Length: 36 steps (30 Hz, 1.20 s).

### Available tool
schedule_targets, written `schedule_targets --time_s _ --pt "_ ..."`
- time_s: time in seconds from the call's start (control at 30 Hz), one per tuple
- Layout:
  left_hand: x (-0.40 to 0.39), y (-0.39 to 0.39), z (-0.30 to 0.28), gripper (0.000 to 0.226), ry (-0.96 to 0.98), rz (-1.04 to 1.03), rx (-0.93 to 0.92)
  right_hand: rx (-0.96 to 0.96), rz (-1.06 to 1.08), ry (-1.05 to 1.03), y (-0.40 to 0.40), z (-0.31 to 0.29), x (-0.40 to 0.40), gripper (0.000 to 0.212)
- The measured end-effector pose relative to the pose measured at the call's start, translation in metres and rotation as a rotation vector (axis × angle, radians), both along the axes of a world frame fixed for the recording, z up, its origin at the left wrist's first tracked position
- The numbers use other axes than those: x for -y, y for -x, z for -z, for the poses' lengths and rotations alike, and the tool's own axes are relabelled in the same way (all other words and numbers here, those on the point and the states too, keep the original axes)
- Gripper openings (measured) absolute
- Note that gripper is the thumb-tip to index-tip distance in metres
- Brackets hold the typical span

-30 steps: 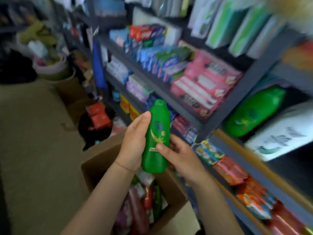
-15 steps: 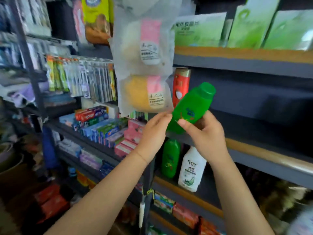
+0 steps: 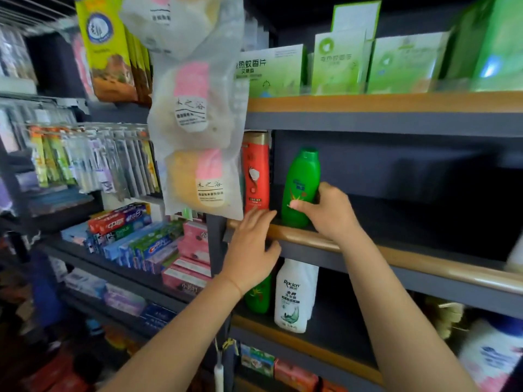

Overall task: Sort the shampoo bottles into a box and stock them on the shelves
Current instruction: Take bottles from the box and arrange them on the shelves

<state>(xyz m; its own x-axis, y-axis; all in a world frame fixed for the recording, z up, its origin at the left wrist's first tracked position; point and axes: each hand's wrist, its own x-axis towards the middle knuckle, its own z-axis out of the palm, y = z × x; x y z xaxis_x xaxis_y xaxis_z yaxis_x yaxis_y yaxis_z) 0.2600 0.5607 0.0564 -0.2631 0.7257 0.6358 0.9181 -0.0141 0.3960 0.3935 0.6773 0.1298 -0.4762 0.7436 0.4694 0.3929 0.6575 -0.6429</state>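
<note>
Grey shop shelf (image 3: 396,124), wood-edged, sparsely stocked

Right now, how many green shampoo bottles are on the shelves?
2: one green bottle upright on the middle shelf, gripped by the right hand; another green bottle one shelf lower, half hidden behind the left hand. Others may be hidden.

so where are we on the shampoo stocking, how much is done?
Done: a red bottle stands on the middle shelf, and a white bottle plus another green one on the shelf below. In hand: the right hand grips a green shampoo bottle, upright on the middle shelf beside the red one; the left hand rests on the shelf rail. Left: that shelf is bare to the right; the box is out of view.
</note>
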Motion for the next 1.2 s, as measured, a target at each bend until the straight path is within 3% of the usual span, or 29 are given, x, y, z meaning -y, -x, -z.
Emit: schedule_targets --time_s 0.37,0.53,0.77,1.03,1.2 --pt "-0.003 0.004 0.011 0.058 -0.030 -0.057 -0.090 0.175 0.056 0.103 0.028 -0.022 -0.052 0.049" --pt "-0.007 0.002 0.007 0.063 -0.040 -0.087 -0.103 0.136 0.091 0.145 0.028 -0.021 -0.067 0.047" --pt "-0.017 -0.001 0.011 0.048 -0.105 -0.119 -0.047 0.045 0.098 0.195 0.035 -0.017 -0.073 0.047" --pt "-0.015 0.001 0.012 0.051 -0.072 -0.114 -0.065 0.076 0.112 0.309 0.038 -0.027 -0.081 0.042" --pt "-0.015 0.004 0.013 0.054 -0.079 -0.079 -0.078 -0.047 0.174 0.355 0.029 -0.027 -0.070 0.088"
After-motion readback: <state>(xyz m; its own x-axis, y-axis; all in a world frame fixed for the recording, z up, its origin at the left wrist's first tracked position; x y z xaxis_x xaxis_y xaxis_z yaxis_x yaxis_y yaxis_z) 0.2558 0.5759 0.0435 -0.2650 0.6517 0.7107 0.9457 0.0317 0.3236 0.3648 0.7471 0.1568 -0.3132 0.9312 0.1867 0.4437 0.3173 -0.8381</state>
